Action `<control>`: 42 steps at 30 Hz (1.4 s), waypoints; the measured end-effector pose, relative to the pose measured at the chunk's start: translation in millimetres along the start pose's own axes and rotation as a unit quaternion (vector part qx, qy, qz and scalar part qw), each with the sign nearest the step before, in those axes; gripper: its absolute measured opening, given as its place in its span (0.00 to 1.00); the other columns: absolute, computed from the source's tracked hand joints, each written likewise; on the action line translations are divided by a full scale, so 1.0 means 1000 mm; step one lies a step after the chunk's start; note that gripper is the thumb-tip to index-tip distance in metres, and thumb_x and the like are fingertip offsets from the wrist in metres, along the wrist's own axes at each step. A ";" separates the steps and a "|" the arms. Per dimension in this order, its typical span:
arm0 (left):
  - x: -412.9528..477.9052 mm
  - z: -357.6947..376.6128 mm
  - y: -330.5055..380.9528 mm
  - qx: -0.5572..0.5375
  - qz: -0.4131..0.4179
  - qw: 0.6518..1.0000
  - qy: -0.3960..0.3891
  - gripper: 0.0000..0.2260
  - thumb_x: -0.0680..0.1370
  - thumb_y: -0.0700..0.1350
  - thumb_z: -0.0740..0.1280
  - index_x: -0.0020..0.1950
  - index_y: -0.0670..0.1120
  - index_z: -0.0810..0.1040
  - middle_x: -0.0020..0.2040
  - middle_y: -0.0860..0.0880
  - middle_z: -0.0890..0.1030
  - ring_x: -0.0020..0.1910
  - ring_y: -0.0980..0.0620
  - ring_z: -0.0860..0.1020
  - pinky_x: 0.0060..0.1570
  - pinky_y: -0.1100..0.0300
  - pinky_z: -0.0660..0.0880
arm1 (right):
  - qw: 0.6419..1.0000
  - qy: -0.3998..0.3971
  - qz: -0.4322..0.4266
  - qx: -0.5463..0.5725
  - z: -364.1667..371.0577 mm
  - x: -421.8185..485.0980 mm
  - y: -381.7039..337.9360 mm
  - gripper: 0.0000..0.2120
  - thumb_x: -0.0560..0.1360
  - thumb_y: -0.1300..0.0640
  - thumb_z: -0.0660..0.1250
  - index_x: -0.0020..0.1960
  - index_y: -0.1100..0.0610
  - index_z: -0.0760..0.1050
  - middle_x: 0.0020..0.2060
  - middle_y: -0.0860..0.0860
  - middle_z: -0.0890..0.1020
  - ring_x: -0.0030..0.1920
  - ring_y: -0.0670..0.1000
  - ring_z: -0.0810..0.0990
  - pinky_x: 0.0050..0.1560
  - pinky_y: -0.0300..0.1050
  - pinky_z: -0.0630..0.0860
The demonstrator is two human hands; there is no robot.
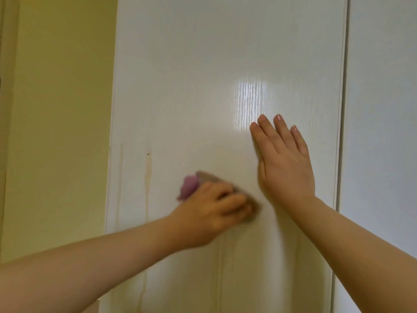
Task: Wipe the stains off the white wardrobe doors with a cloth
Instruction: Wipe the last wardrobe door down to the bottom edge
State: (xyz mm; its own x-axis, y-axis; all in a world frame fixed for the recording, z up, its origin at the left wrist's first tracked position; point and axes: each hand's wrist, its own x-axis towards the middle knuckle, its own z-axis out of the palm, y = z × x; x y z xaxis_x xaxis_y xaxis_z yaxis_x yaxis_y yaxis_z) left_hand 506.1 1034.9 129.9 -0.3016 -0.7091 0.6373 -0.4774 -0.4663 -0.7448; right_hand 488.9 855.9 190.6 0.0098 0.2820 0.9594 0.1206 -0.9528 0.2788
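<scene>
A glossy white wardrobe door [203, 86] fills the middle of the head view. Yellowish drip stains [147, 177] run down its left part, with a small dark speck above them, and fainter streaks show lower down near the middle. My left hand [214, 211] grips a bunched pink-purple cloth [190, 186] and presses it against the door; both are blurred by motion. My right hand [284, 163] lies flat on the door with straight fingers, just right of the cloth.
A yellow wall [56, 109] borders the door on the left. A second white wardrobe door [381, 109] stands to the right, beyond a narrow dark gap [341, 132].
</scene>
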 end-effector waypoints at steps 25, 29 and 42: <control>-0.116 -0.082 -0.048 0.124 -0.168 0.976 -0.068 0.16 0.75 0.37 0.59 0.63 0.45 0.71 0.58 0.46 0.71 0.50 0.44 0.70 0.48 0.54 0.68 | 0.999 -0.011 -0.027 0.027 0.018 0.041 -0.079 0.22 0.74 0.62 0.55 0.67 0.58 0.70 0.68 0.57 0.70 0.69 0.61 0.65 0.68 0.53 0.50; -0.080 -0.097 -0.117 0.158 -0.339 0.927 0.022 0.19 0.75 0.37 0.55 0.61 0.40 0.79 0.56 0.38 0.78 0.49 0.37 0.73 0.48 0.50 0.72 | 0.999 0.002 -0.035 0.011 0.022 0.038 -0.079 0.22 0.74 0.62 0.56 0.68 0.59 0.69 0.68 0.57 0.69 0.70 0.61 0.63 0.69 0.55 0.50; -0.085 -0.095 -0.124 0.045 -0.389 0.919 0.050 0.17 0.79 0.42 0.56 0.58 0.35 0.79 0.49 0.40 0.79 0.45 0.39 0.76 0.48 0.62 0.67 | 1.000 0.009 -0.027 0.011 0.022 0.038 -0.082 0.22 0.76 0.59 0.51 0.69 0.59 0.67 0.69 0.57 0.68 0.70 0.61 0.61 0.70 0.53 0.47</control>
State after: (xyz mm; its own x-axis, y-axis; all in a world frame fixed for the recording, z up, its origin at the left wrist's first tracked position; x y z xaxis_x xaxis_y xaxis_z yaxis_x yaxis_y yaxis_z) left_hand 512.4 1202.6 186.7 0.0257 -0.0922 0.9954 -0.5119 -0.8565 -0.0661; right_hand 501.2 947.4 203.3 -0.0146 0.3306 0.9437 0.1421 -0.9335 0.3292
